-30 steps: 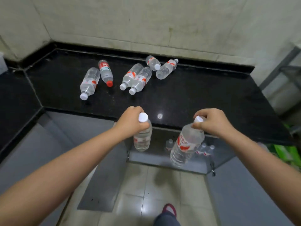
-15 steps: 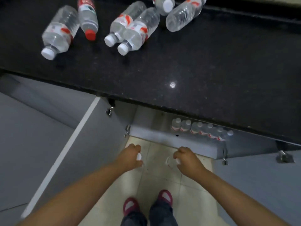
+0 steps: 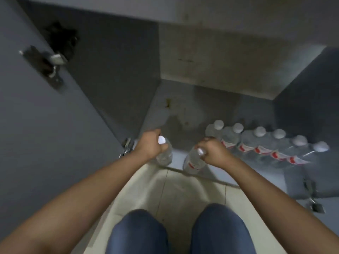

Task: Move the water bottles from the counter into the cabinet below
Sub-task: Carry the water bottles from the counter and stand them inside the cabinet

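1. The person crouches in front of the open cabinet, knees low in the view, with a water bottle in each hand.
2. The left hand has its grip closed around the neck of the left bottle, just under the white cap. The bottle hangs upright at the front lip of the cabinet floor, near the left wall.
3. The right hand is likewise closed around the top of the right bottle, which tilts a little, its base over the front edge of the cabinet floor.
4. A row of bottles already stands along the right side of the cabinet floor, caps up, touching one another. The right hand is just beside the nearest of them.
5. The step in hand looks to be setting both bottles down inside. To do it well, carry them further in past the lip, so that neither base sits half on the edge.
6. Straighten the right bottle before it lands, then set it next to the end of the row without knocking it; a nudge could topple several.
7. Let each base rest flat before loosening the fingers, since the bottles are light and tip easily.
8. The table is out of view here, so how many bottles remain there cannot be told.
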Available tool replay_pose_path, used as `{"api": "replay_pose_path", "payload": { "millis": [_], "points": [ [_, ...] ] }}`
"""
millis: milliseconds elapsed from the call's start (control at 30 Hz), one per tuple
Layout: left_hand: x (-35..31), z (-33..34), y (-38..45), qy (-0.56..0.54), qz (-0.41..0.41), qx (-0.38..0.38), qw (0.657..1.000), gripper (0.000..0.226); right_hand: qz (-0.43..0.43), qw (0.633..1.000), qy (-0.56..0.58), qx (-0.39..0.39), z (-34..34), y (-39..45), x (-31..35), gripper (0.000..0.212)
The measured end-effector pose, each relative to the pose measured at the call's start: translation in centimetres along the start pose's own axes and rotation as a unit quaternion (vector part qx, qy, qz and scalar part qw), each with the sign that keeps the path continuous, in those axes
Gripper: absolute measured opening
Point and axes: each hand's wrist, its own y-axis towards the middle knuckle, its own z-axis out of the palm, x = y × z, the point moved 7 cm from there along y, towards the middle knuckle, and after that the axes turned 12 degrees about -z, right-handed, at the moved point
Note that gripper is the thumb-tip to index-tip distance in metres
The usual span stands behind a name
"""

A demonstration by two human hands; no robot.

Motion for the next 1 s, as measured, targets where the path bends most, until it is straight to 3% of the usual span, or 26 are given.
{"api": "replay_pose_path", "payload": {
  "millis": [133, 333, 433, 567, 667, 900, 1000],
  "points": [
    [0.3, 1.7, 3.1, 0.013, 0.001, -0.021, 1.0, 0.039, 0.038, 0.999, -0.009, 0.002, 1.4, 1.6, -1.9, 0.026],
    [0.6, 2.4, 4.4, 0.112, 0.021, -0.031, 0.993, 0.053, 0.047, 0.999, 0.007, 0.003, 2.3, 2.1, -1.2, 0.052],
    [0.2, 3.1, 5.0, 0.144, 0.046, 0.012, 0.988, 0.059, 0.047, 0.999, 0.009, 0.008, 2.1, 2.0, -1.5, 0.051],
    [0.1, 2.4, 5.1, 0.205, 0.031, -0.009, 0.978, 0.053, 0.046, 0.999, 0.019, -0.009, 2.2, 1.4, -1.6, 0.051],
    [-0.2, 1.4, 4.6, 0.203, 0.016, -0.047, 0.978, 0.041, 0.051, 0.998, 0.026, -0.011, 2.2, 1.1, -1.5, 0.053],
    [-0.6, 1.2, 3.8, 0.163, -0.021, -0.059, 0.985, 0.045, 0.083, 0.994, 0.049, -0.041, 1.9, 1.0, -1.3, 0.046],
    [-0.3, 1.6, 4.2, 0.17, -0.026, -0.049, 0.984, 0.057, 0.106, 0.994, -0.008, -0.031, 1.8, 0.8, -0.9, 0.045]
  ]
}}
